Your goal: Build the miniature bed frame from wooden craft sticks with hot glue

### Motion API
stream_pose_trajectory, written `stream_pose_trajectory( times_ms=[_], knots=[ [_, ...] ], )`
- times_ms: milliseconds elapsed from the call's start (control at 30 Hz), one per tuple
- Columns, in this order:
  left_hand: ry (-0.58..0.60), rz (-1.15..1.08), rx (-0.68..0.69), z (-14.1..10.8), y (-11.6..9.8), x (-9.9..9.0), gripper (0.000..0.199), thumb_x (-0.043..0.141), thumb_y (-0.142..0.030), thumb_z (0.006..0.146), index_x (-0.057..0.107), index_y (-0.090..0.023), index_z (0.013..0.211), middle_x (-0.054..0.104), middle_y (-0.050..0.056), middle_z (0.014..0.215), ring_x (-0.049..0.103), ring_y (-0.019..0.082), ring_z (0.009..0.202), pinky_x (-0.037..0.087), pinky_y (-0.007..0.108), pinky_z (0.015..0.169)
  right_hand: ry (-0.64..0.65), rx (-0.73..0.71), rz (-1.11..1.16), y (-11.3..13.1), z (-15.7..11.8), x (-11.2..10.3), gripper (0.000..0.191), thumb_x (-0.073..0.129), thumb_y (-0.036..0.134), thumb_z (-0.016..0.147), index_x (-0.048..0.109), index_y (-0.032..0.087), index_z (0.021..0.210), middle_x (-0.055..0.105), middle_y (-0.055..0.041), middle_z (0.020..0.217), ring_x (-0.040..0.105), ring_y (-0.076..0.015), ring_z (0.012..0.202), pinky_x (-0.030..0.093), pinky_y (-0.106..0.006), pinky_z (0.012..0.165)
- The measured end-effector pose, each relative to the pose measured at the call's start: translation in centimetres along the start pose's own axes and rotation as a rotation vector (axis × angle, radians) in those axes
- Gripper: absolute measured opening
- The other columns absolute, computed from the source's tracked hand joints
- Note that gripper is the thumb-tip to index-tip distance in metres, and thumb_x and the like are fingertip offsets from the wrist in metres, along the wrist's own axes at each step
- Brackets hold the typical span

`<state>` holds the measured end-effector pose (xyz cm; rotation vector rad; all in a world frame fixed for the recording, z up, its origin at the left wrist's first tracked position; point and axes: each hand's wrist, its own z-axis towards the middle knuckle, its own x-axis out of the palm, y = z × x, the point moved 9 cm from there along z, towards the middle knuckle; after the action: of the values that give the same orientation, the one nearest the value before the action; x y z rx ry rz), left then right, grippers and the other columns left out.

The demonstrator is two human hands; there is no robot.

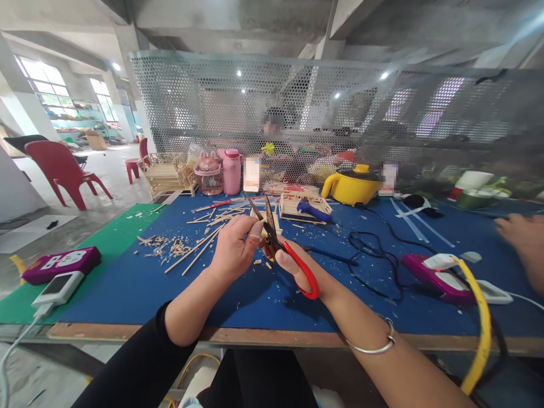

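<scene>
My right hand is closed round the red handles of a pair of scissors. Their dark blades point up and away from me, spread apart. Beside the blades, my left hand is closed in a pinch on a thin pale piece that looks like a wooden stick, mostly hidden by the fingers. Behind the hands, a small frame of wooden sticks is partly covered. Loose wooden sticks and a heap of short cut bits lie to the left on the blue mat.
A blue glue gun rests on a stick tray; its black cable loops rightward. Behind stand pink bottles, a yellow pot and a perforated screen. Purple power strips lie either side. Another person's hand is at right.
</scene>
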<state>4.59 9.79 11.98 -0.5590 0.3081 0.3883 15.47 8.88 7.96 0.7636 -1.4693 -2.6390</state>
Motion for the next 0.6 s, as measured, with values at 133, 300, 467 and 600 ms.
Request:
stream_pose_trajectory(
  times_ms=[133, 300, 467, 600],
  knots=[
    [0.002, 0.034, -0.012, 0.12, 0.15, 0.01, 0.028, 0.041, -0.028, 0.092, 0.056, -0.020, 0.070, 0.059, 0.002, 0.068, 0.055, 0.015, 0.069, 0.042, 0.025, 0.066, -0.015, 0.015, 0.010, 0.02, -0.10, 0.00, 0.057, 0.045, 0.069, 0.081, 0.057, 0.018, 0.104, 0.054, -0.0042, 0.088, 0.050, -0.0179, 0.079, 0.046, -0.031, 0.074],
    [0.030, 0.114, 0.037, 0.13, -0.17, 0.29, 0.030, 0.040, -0.028, 0.093, 0.055, -0.020, 0.069, 0.058, 0.003, 0.067, 0.052, 0.016, 0.069, 0.041, 0.026, 0.066, 0.008, 0.023, -0.016, -0.15, -0.03, 0.18, 0.055, 0.042, 0.067, 0.084, 0.057, 0.018, 0.105, 0.053, -0.0040, 0.086, 0.052, -0.0181, 0.079, 0.047, -0.032, 0.076],
    [0.058, 0.129, 0.058, 0.18, -0.15, 0.30, 0.031, 0.039, -0.028, 0.094, 0.055, -0.020, 0.069, 0.057, 0.003, 0.067, 0.051, 0.016, 0.070, 0.040, 0.026, 0.066, 0.017, 0.007, -0.123, -0.41, 0.00, 0.05, 0.051, 0.041, 0.064, 0.086, 0.055, 0.019, 0.104, 0.055, -0.0041, 0.084, 0.054, -0.0182, 0.075, 0.047, -0.033, 0.077],
    [0.091, 0.167, 0.078, 0.10, 0.02, 0.54, 0.032, 0.037, -0.030, 0.095, 0.055, -0.020, 0.070, 0.057, 0.003, 0.069, 0.051, 0.017, 0.071, 0.040, 0.026, 0.066, 0.002, 0.019, -0.252, -0.29, -0.05, -0.29, 0.051, 0.034, 0.065, 0.088, 0.056, 0.019, 0.090, 0.055, -0.0028, 0.078, 0.050, -0.0172, 0.073, 0.044, -0.030, 0.069]
  ],
)
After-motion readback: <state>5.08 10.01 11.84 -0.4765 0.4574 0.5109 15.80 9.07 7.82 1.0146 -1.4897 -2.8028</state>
